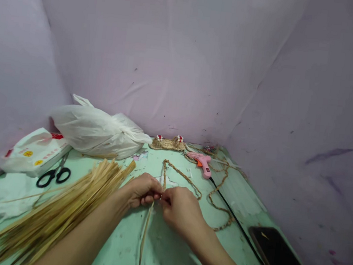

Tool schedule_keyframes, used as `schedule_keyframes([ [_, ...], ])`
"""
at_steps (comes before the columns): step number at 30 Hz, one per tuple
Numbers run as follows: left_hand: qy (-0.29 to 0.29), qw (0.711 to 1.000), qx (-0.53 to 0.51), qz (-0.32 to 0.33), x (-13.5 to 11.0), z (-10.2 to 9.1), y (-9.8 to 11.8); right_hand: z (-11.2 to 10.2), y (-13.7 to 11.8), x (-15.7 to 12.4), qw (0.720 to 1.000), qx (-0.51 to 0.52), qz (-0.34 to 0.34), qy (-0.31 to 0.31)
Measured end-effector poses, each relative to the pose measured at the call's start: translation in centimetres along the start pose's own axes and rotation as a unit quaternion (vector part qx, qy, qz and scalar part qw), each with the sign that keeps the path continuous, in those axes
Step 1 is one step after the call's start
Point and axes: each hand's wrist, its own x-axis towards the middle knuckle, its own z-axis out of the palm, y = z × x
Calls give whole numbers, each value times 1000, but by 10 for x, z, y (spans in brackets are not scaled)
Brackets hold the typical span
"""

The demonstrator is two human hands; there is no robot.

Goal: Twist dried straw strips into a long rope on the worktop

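Note:
My left hand (143, 190) and my right hand (179, 206) meet over the green table (169, 255), both pinched shut on the near end of a braided straw rope (184, 177). The rope runs away from my fingers, loops toward the back and curls off to the right. Loose straw strands (145, 235) hang from the pinch toward me. A big bundle of straw (59, 212) lies just left of my left forearm.
Black-handled scissors (54, 174) and a white packet (34, 152) lie at the left, a white plastic bag (96, 132) behind them. A pink glue gun (201, 161) with black cord, small woven straw pieces (168, 143) at the back, a dark phone (283, 259) at right. Purple walls enclose the table.

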Motion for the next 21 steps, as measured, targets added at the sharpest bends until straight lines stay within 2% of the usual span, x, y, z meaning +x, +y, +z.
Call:
schedule_keyframes([
  [4,12,999,33,3,-1,-1,0,-8,16,9,995,83,-11,-58],
  [7,20,999,43,9,0,0,-1,-7,28,21,982,186,39,7],
  [8,21,999,42,12,0,-1,-1,-4,30,25,968,240,61,32],
  [9,21,999,41,14,1,-1,-2,0,31,28,948,309,81,16],
  [12,18,998,52,21,3,-3,-6,16,29,33,852,489,133,-135],
  [13,21,997,67,19,4,-4,-6,20,28,34,835,507,137,-162],
  [14,26,996,90,13,4,-5,-6,24,27,34,836,505,135,-166],
  [17,44,980,195,-7,1,-7,-2,29,27,34,870,460,133,-117],
  [18,54,971,234,-9,-1,-6,2,30,28,34,869,462,138,-109],
  [21,109,929,355,0,-14,1,13,29,31,34,838,510,157,-115],
])
